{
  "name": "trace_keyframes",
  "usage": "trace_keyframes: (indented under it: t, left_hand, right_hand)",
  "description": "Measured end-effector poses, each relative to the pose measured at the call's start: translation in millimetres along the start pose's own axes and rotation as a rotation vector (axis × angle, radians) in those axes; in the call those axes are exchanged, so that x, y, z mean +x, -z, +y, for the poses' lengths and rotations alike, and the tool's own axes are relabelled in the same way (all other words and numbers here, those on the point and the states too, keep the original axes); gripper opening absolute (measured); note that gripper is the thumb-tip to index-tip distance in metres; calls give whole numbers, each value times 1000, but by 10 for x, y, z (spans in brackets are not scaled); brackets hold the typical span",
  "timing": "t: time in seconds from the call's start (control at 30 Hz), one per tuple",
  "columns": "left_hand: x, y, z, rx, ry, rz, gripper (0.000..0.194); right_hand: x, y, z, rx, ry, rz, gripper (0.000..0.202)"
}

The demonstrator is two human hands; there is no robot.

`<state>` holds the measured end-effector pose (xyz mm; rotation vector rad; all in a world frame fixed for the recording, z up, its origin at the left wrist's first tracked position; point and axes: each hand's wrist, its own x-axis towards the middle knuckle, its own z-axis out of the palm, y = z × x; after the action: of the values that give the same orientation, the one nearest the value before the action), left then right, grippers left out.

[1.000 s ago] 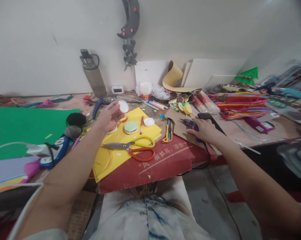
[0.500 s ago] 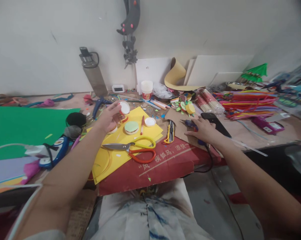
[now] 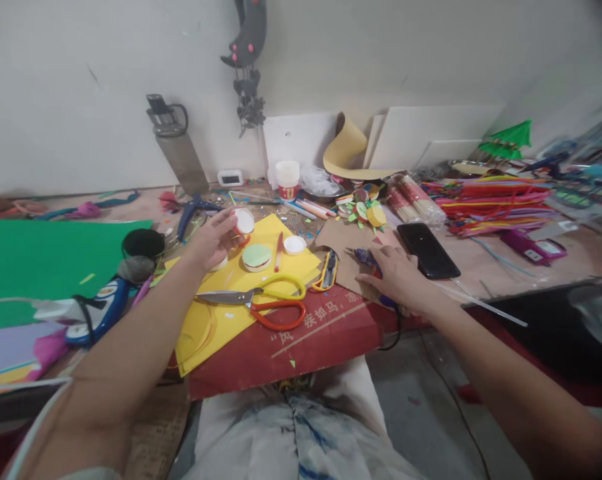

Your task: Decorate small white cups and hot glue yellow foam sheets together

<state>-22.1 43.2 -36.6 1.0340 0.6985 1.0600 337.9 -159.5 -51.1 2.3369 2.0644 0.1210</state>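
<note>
Pinched in the fingers of my left hand [image 3: 215,241] is a small white round disc [image 3: 244,221] with a red edge, raised above the yellow sheets. My right hand [image 3: 398,277] is closed round a dark blue hot glue gun [image 3: 365,256], whose tip points left over brown cardboard. Most of its body is hidden under my fingers. Between the hands lie a green-topped layered disc [image 3: 257,257], a small white round piece [image 3: 295,245] and a red pen [image 3: 279,252]. Nearer me rest scissors [image 3: 281,313] with yellow and red handles. A yellow utility knife [image 3: 327,270] lies left of the glue gun.
A black phone [image 3: 428,250] lies right of my right hand. Behind stand a paper cup [image 3: 287,180] and a grey bottle [image 3: 181,157]. Colourful pipe cleaners [image 3: 491,207] are piled at right, green sheet [image 3: 55,267] at left. The glue gun's cord hangs over the table edge.
The view has shifted slightly, so most things sit further left. My right hand has moved left and towards me with the glue gun, uncovering the phone. My left hand still holds the disc.
</note>
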Motion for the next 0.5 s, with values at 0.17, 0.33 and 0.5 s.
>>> trace_keyframes:
  t: [0.17, 0.33, 0.5]
  left_hand:
    - [-4, -7, -1, 13, -10, -2, 48]
    - [-6, -13, 1, 19, -13, 2, 48]
    - [-7, 6, 24, 36, -29, 37, 43]
  right_hand:
    - [-34, -80, -43, 38, 18, 41, 61]
    - [-178, 144, -83, 80, -84, 267, 99]
    - [-718, 792, -97, 133, -154, 844, 65]
